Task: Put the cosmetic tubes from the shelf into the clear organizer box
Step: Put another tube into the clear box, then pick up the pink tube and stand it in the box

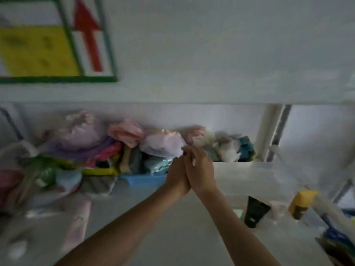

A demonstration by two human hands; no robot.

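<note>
The view is blurred. My left hand (176,176) and my right hand (200,167) are pressed flat together, palm to palm, with the fingers straight and nothing visible between them. They hover over the middle of the white shelf (172,237). A black cosmetic tube (255,212) stands at the right, below my right forearm. A pale pink tube (76,227) lies on the shelf at the left. A clear organizer box (242,175) sits just right of my hands, and its contents are too blurred to tell.
A yellow-capped bottle (300,204) and blue packets (334,237) crowd the right edge. A blue tray (144,180) and piles of pastel bags and cloths (123,143) line the back wall. A poster with a red arrow (86,33) hangs at upper left.
</note>
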